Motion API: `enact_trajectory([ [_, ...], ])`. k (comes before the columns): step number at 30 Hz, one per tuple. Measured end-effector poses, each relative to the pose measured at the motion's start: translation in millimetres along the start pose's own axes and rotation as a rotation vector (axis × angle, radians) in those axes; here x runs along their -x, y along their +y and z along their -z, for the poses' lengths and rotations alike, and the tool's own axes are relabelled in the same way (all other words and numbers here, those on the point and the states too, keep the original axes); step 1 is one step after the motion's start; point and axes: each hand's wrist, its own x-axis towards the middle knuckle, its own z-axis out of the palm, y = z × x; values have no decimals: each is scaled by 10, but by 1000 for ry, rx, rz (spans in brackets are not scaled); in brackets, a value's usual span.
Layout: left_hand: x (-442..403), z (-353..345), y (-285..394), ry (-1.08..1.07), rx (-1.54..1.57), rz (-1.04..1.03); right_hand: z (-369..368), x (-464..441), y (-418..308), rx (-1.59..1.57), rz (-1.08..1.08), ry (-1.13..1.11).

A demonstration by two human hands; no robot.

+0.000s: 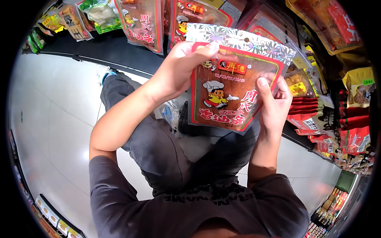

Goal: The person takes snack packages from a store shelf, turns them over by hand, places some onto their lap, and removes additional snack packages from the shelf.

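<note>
A flat snack packet point(222, 85) with a red border, a cartoon chef and a silvery patterned top strip is held up in front of my knees. My left hand point(186, 65) grips its upper left corner, thumb on the front face and the other fingers hidden behind. On the right edge, my right hand point(274, 97) pinches the packet with the thumb in front and fingers curled behind. The packet is slightly tilted, its printed side facing me. Just beyond it, similar red-bordered packets point(141, 25) stand on the shelf.
A dark shelf edge point(107, 53) runs across in front of me, carrying green and yellow snack bags point(99, 16). Red-and-white bags point(317, 119) crowd the right side. My bent legs point(147, 131) are over the pale tiled floor point(51, 111). More shelves line the lower corners.
</note>
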Motion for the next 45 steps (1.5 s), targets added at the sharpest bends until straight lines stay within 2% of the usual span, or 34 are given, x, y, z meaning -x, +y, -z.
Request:
enact_trajectory([
  [5, 50, 17, -60, -88, -4, -63, -21, 49, 36, -195, 40, 46],
  [23, 44, 61, -131, -29, -180, -87, -28, 51, 103, -168, 56, 42],
  [45, 54, 50, -130, 2, -114, -69, -32, 89, 83, -167, 89, 20],
])
